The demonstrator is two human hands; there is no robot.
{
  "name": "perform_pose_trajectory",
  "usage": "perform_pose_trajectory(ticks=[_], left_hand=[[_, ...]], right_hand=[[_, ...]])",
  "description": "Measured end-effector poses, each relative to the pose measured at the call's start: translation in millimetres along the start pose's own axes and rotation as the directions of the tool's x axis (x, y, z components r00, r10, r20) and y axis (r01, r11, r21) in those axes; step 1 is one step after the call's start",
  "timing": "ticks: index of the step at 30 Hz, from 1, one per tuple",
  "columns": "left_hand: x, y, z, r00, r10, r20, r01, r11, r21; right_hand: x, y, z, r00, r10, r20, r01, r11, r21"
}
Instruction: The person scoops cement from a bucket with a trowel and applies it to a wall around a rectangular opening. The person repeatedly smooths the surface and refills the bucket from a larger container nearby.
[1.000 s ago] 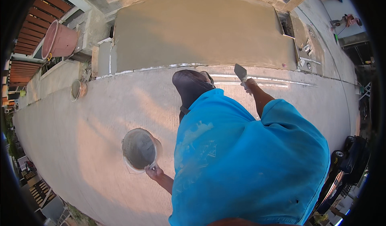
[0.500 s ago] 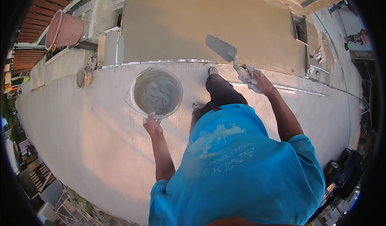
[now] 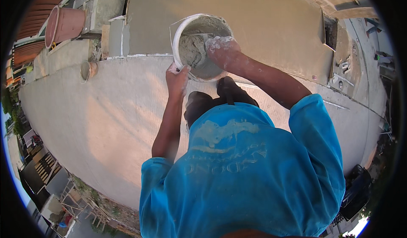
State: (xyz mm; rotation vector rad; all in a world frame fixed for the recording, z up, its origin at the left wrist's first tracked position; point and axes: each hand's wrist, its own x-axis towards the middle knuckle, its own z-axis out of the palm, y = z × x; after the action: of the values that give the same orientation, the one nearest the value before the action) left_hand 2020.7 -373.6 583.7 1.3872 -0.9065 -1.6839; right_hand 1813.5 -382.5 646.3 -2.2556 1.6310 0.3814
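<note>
A white-rimmed bucket [image 3: 177,41] of grey wet mortar [image 3: 193,53] is tipped toward me, held up in front of my legs. My left hand [image 3: 178,78] is closed on the near left side of its rim. Inside the bucket, my right hand [image 3: 222,49], smeared with mortar, is closed around the handle of a trowel [image 3: 203,35]. Only a thin pale strip of the trowel shows; the blade is mostly hidden by the mortar and my hand. Behind the bucket lies a slab of smooth wet cement [image 3: 271,30].
A large reddish tub [image 3: 70,24] rests by a concrete block at the far left. On the pale paved ground [image 3: 114,111] stands a small bucket [image 3: 88,70]. A straight edge strip [image 3: 140,56] borders the slab. Small debris [image 3: 345,66] lies at the right.
The bucket has moved up and right, closer to the slab, and now tilts. My right hand has swung left with the trowel, from over the slab into the bucket.
</note>
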Motion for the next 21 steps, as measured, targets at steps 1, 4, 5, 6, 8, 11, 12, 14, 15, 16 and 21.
perform_pose_trajectory(ticks=[1,4,5,6,8,11,12,14,15,16,21], left_hand=[[10.8,5.5,8.1,1.0,-0.006,-0.005,0.007,1.0,0.011],[27.2,17.5,21.7,1.0,-0.026,0.001,0.026,0.997,0.073],[31.0,22.0,20.8,1.0,-0.028,-0.003,0.028,0.994,0.105],[35.4,24.1,20.8,0.999,-0.036,0.0,0.035,0.989,0.146],[43.2,26.1,20.4,0.999,-0.05,0.013,0.046,0.974,0.223],[55.1,27.9,34.3,0.99,0.121,0.077,-0.137,0.956,0.258],[64.3,24.9,35.8,0.99,0.122,0.064,-0.134,0.966,0.22],[79.2,18.2,27.5,0.995,0.093,0.044,-0.099,0.98,0.172],[87.9,18.7,26.6,0.996,0.072,0.047,-0.078,0.986,0.146],[97.1,22.3,22.8,0.998,0.04,0.056,-0.047,0.99,0.135],[138.0,55.1,-9.2,0.977,-0.101,0.186,0.03,0.935,0.353]], right_hand=[[-2.5,1.8,11.4,0.999,-0.02,-0.043,0.02,1.0,0.005],[-16.2,15.0,25.5,0.995,-0.093,-0.045,0.092,0.995,-0.027],[-21.3,20.9,12.5,0.991,-0.133,0.032,0.135,0.989,-0.057],[-25.0,28.9,6.3,0.981,-0.162,0.109,0.171,0.981,-0.086],[-19.9,60.6,19.8,0.948,-0.161,-0.275,0.106,0.973,-0.205],[-15.1,94.7,45.5,0.926,0.09,-0.367,-0.131,0.987,-0.089],[-7.7,98.7,49.3,0.924,0.211,-0.317,-0.225,0.974,-0.008],[-8.4,73.6,51.0,0.95,0.309,-0.037,-0.305,0.949,0.074],[-13.6,63.0,54.3,0.95,0.308,-0.052,-0.302,0.948,0.102],[-16.0,53.8,56.4,0.95,0.304,-0.064,-0.294,0.947,0.132],[4.6,16.2,20.8,0.822,0.565,-0.072,-0.506,0.782,0.363]])
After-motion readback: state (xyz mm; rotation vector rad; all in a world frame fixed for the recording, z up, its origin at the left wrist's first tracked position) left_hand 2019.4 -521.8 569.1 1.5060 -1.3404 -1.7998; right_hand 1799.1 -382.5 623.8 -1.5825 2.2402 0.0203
